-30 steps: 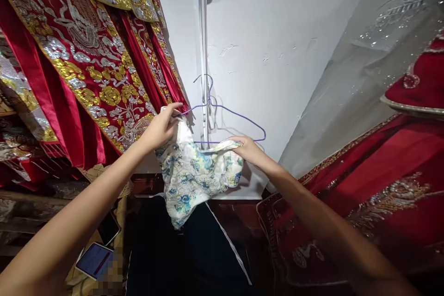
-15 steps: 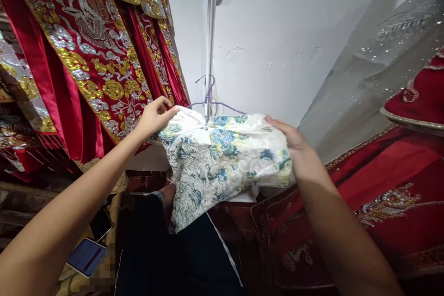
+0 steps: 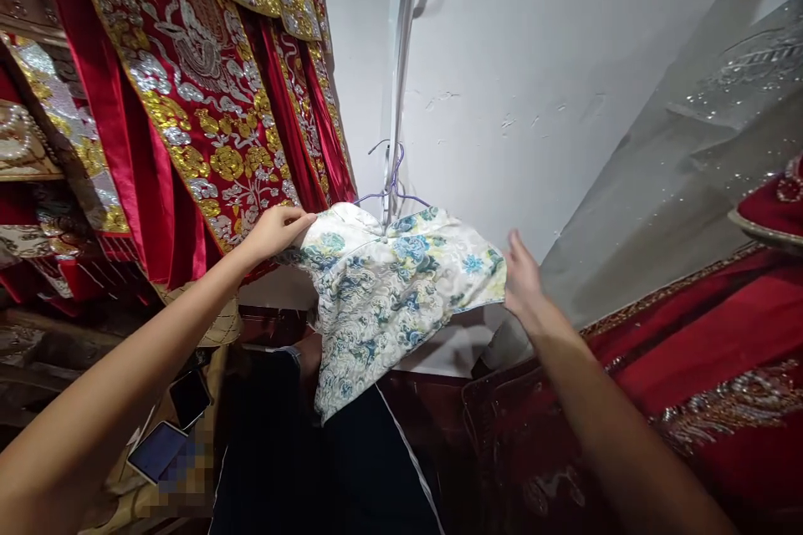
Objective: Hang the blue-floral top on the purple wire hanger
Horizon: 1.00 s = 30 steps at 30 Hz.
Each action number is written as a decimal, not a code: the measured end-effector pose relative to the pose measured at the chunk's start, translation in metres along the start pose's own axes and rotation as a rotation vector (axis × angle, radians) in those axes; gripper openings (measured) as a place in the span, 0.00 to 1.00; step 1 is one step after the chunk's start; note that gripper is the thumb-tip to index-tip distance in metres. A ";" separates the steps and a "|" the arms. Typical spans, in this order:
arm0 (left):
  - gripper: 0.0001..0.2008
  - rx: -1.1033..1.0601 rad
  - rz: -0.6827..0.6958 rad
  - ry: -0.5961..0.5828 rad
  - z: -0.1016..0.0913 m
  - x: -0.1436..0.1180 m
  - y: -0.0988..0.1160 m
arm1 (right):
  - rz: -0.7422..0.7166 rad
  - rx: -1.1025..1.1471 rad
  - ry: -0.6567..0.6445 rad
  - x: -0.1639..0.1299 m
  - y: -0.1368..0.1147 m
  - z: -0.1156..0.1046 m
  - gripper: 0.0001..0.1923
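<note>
A short-sleeved shirt (image 3: 389, 301), white with blue, green and yellow flowers, hangs on a thin purple wire hanger (image 3: 395, 184). My left hand (image 3: 279, 231) pinches its left shoulder between thumb and fingers. At the end of the opposite sleeve is my right hand (image 3: 525, 277), slightly blurred, with fingers extended upward beside the sleeve's hem. Its fingers look apart, though the sleeve hides part of the hand. A small button sits at the collar, and the lower part of the shirt falls at a slant over dark trousers (image 3: 339, 468).
Red garments with gold and silver embroidery (image 3: 213, 100) hang at left. A white upright pole (image 3: 401, 42) stands before the pale wall (image 3: 502, 42). Sparkly grey fabric (image 3: 677, 167) and red beaded cloth (image 3: 708, 334) are at right. Two phones (image 3: 156, 450) lie at lower left.
My right hand has moved from the shirt's shoulder down to the sleeve end, and the sleeve now shows spread out. My left hand still holds its shoulder. The view has shifted slightly left.
</note>
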State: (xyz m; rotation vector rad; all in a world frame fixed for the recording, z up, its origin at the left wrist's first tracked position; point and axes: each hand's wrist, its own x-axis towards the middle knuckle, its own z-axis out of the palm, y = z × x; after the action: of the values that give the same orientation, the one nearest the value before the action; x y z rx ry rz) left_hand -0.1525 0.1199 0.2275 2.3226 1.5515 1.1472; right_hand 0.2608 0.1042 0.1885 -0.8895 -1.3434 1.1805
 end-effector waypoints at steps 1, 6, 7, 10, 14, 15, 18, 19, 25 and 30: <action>0.21 -0.030 -0.023 0.026 0.003 0.000 -0.003 | 0.024 -0.001 -0.011 0.001 -0.006 -0.003 0.21; 0.18 -0.016 0.012 0.256 0.012 0.014 0.010 | -0.025 -0.001 -0.033 -0.004 -0.035 0.003 0.18; 0.19 0.033 0.053 0.305 0.011 0.016 0.019 | -0.067 0.013 0.006 -0.009 -0.040 0.007 0.17; 0.20 0.140 0.153 0.397 0.004 0.013 0.051 | -0.132 0.023 0.092 -0.035 -0.054 0.018 0.17; 0.22 0.040 0.187 0.165 0.003 -0.002 0.091 | 0.015 -0.163 -0.264 -0.090 -0.072 0.040 0.22; 0.20 0.022 0.187 0.081 0.006 -0.005 0.097 | 0.045 -0.227 -0.430 -0.102 -0.076 0.046 0.23; 0.17 -0.007 0.208 -0.108 0.016 -0.014 0.108 | 0.053 -0.298 -0.907 -0.113 -0.082 0.061 0.27; 0.18 -0.035 0.230 -0.153 0.018 -0.017 0.110 | 0.030 -0.306 -0.989 -0.108 -0.080 0.063 0.25; 0.14 -0.285 0.331 -0.172 0.022 -0.036 0.127 | -0.561 -0.850 -0.214 -0.037 -0.017 0.069 0.45; 0.18 -0.441 0.196 -0.247 0.030 -0.038 0.142 | -0.905 -1.062 -0.137 -0.012 0.036 0.098 0.58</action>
State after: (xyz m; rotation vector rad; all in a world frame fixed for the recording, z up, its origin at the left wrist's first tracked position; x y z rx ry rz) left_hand -0.0349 0.0311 0.2552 2.2376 0.8971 1.0594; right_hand 0.1619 0.0855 0.1587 -0.7179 -2.1855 -0.2481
